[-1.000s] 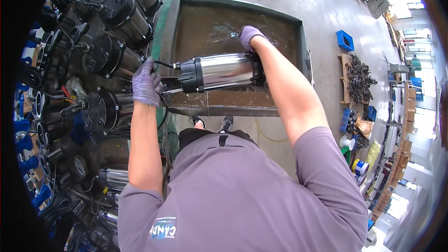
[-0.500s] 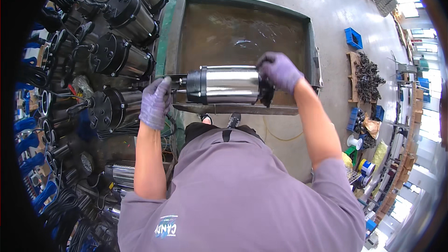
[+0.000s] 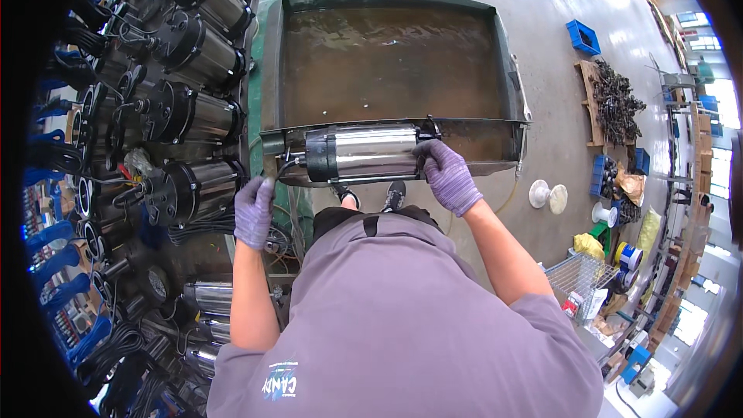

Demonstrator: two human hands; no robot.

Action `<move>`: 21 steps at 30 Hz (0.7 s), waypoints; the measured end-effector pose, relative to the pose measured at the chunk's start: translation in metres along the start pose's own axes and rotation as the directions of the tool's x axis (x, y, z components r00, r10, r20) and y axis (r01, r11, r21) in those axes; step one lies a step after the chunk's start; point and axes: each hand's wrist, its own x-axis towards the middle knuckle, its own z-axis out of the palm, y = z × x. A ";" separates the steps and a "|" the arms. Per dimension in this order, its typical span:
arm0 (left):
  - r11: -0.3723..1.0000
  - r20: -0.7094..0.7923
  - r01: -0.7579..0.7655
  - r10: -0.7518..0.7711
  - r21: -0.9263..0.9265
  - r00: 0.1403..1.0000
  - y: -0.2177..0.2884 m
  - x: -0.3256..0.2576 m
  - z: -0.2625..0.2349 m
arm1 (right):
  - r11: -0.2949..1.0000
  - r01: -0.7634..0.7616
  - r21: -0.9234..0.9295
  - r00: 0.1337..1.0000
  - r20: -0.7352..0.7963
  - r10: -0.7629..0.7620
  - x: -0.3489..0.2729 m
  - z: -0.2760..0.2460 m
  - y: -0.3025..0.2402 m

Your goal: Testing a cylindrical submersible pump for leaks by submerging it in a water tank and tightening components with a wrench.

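A shiny steel pump (image 3: pixel 371 152) with a black cap at its left end lies sideways along the near rim of a green water tank (image 3: pixel 507 70). My right hand (image 3: pixel 447 176), in a purple glove, grips the pump's right end. My left hand (image 3: pixel 253 210), also gloved, is off the pump. It hangs below and left of the black cap, beside the black cable (image 3: pixel 285 169) that leaves the cap. Whether its fingers hold the cable is unclear. Brown water fills the tank beyond the pump.
Several more steel pumps with black caps and coiled cables (image 3: pixel 190 116) are stacked in rows on my left. Blue crates (image 3: pixel 582 35), a pallet of dark metal parts (image 3: pixel 613 101), white discs (image 3: pixel 548 195) and a wire basket (image 3: pixel 576 279) stand on the concrete floor to my right.
The pump has come down onto the tank's near rim. My left hand has let go of the black cap and dropped down and to the left. My right hand stays on the right end.
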 end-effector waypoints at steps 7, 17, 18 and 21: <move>0.981 0.160 0.190 -0.182 -0.037 0.970 -0.045 -0.019 -0.006 | 0.993 -0.089 0.083 0.963 -0.249 0.107 0.022 -0.037 0.004; 0.956 0.174 0.262 -0.282 0.131 0.943 -0.010 0.028 0.016 | 0.834 -0.490 -0.251 0.805 0.237 0.544 0.101 -0.029 0.027; 0.962 0.160 0.233 -0.255 0.146 0.954 -0.015 0.032 0.021 | 0.833 -0.531 -0.154 0.778 0.301 0.552 0.100 -0.027 0.039; 0.981 0.148 0.189 -0.192 0.034 0.970 -0.027 0.030 0.028 | 0.853 -0.515 -0.088 0.790 0.338 0.512 0.096 -0.025 0.055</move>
